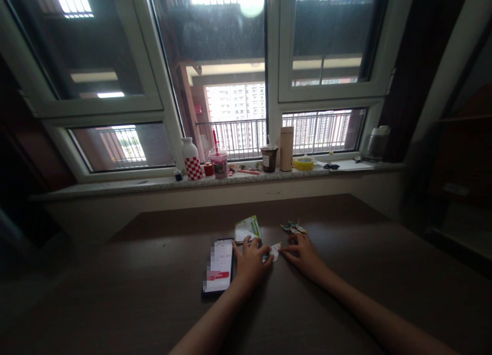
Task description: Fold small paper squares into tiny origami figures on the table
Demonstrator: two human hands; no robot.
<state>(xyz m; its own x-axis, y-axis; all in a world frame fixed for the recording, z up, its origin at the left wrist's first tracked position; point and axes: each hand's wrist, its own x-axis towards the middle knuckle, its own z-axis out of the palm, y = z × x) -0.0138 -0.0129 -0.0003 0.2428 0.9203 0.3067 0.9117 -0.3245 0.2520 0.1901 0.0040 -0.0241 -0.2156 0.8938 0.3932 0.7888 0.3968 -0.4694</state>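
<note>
Between my fingertips, low over the brown table, is a small white piece of printed paper (275, 249) with yellow and blue on it. The thumb and forefinger of my left hand (250, 260) close on its left side. My right hand (305, 255) pinches its right edge. Just beyond the right hand lies a little heap of similar colourful pieces (294, 227). A green and white printed card (248, 227) rests flat past my left fingers, partly hidden by them. Left of that hand lies a phone (219, 268) with its screen lit.
The table (154, 273) ends before a stone windowsill (161, 180). On the sill stand a checkered bottle (192, 160), a pink drink cup (219, 162), a dark cup (269, 159), a tan flask (286, 149), yellow tape (304, 163), scissors (331, 166) and a jar (378, 143).
</note>
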